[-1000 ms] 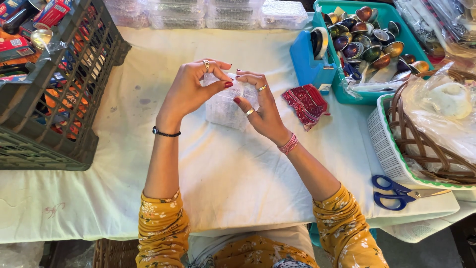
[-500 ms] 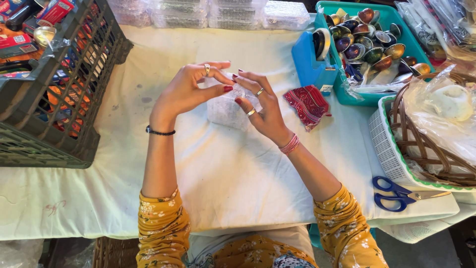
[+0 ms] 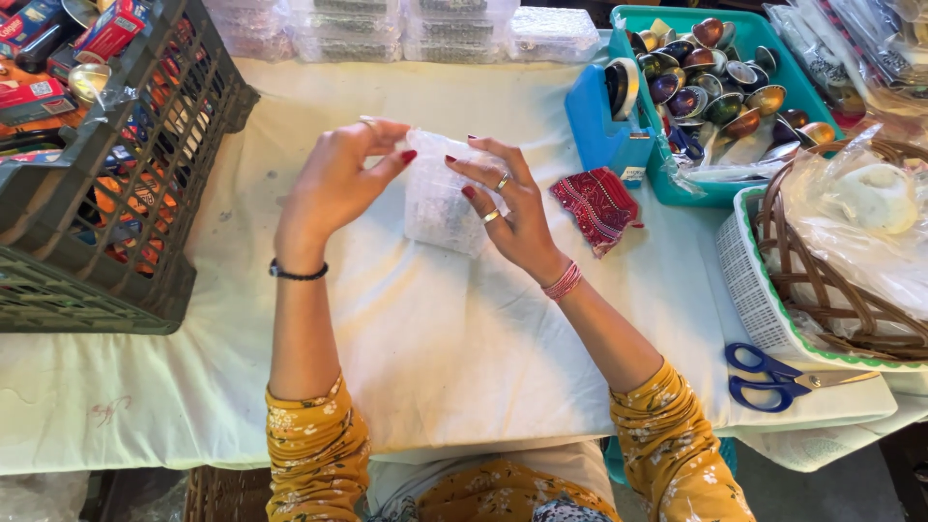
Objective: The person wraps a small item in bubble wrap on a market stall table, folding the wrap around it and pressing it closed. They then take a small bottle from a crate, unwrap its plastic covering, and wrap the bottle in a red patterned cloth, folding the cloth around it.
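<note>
While both hands met above the white-covered table (image 3: 464,358), a small clear plastic bag (image 3: 440,203) hung between them, long axis running far-to-near, its top edge at the fingertips. Left hand (image 3: 333,184) pinched the bag's top left corner; right hand (image 3: 512,208) held its right edge, fingers curled, both wrists raised.

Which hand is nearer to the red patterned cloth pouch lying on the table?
Right. The right hand sits just beside the red pouch, not touching it; the left hand is farther off, across the clear packet both hold.
</note>
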